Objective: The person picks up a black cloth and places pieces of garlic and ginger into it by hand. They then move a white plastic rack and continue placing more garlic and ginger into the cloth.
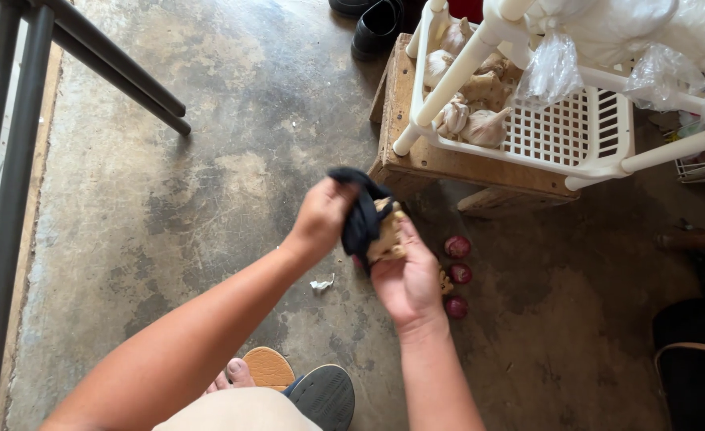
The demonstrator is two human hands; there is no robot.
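Observation:
My left hand (323,215) grips a dark cloth (360,214) and presses it against a knobbly piece of ginger (388,233). That ginger lies in my right hand (408,275), palm up, fingers curled around it. Both hands are held over the concrete floor, just in front of a wooden crate (416,156). Three small red onions (457,272) lie on the floor right of my right hand.
A white plastic rack (584,136) on the crate holds garlic bulbs (480,124) and more ginger, with plastic bags (552,68) above. Black shoes (376,28) stand behind. Dark metal legs (105,68) cross the upper left. My sandalled foot (289,379) is below.

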